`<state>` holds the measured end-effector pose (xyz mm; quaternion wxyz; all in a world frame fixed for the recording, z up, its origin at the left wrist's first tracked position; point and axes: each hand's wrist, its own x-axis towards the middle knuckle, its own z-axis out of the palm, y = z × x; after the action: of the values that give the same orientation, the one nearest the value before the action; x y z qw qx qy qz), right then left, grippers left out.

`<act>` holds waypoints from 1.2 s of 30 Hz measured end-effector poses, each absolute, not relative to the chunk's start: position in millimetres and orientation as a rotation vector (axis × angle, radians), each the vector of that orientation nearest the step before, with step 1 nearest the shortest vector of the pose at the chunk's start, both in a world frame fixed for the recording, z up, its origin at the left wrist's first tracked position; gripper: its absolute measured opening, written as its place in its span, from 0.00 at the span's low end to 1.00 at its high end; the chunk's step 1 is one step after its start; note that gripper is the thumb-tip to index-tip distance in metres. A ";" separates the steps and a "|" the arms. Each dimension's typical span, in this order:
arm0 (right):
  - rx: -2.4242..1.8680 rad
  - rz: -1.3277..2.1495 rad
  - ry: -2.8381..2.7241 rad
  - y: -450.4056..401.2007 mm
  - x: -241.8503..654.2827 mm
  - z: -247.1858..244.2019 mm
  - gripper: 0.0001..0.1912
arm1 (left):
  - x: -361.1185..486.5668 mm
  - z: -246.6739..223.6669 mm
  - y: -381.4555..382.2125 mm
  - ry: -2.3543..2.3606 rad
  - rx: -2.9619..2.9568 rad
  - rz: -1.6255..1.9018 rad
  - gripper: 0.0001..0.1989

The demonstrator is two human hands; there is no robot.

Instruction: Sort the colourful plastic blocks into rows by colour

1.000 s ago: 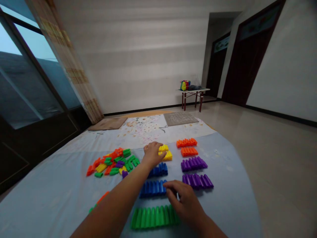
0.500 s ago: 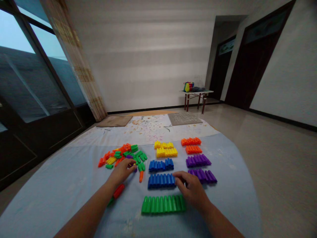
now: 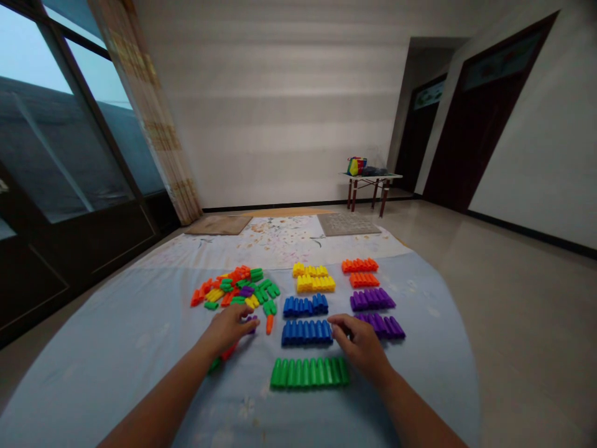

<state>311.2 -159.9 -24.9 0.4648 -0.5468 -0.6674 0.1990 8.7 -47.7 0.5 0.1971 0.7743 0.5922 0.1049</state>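
My left hand (image 3: 233,326) is at the near edge of a mixed pile of orange, green and yellow pieces (image 3: 233,288), its fingers closed round a purple piece (image 3: 252,323). A red piece (image 3: 228,353) and a green one lie partly under that wrist. My right hand (image 3: 357,341) hovers with curled fingers and a gap to the thumb, by the right end of a blue row (image 3: 306,333). A green row (image 3: 310,373) lies nearest me. Purple rows (image 3: 372,299) are to the right; another blue row (image 3: 305,305) is behind.
Yellow rows (image 3: 316,284) and orange rows (image 3: 359,266) lie farther back on the cloth-covered table (image 3: 153,348). Two flat mats (image 3: 349,224) rest at its far end. A small table (image 3: 373,177) with a colourful bag stands by the wall.
My left hand has come slightly nearer me, away from the pile, with the purple piece. My right hand has hardly moved. The whole view has shifted a little.
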 end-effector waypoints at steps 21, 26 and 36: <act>-1.211 0.415 -1.786 -160.9 299.7 -13.6 0.12 | 3.6 -4.0 -34.5 1.671 2.278 0.322 0.29; -1.235 0.388 -1.820 -161.5 296.8 -14.6 0.11 | 43.9 2.4 -80.7 1.539 2.441 0.372 0.28; -1.327 0.340 -1.893 -160.0 292.1 -25.5 0.10 | 37.2 -8.6 -102.9 1.701 2.378 0.145 0.30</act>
<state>292.1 -160.0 -25.5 0.3916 -0.5227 -0.7453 0.1341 37.2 -102.9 -8.6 0.1070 0.8077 0.5777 0.0492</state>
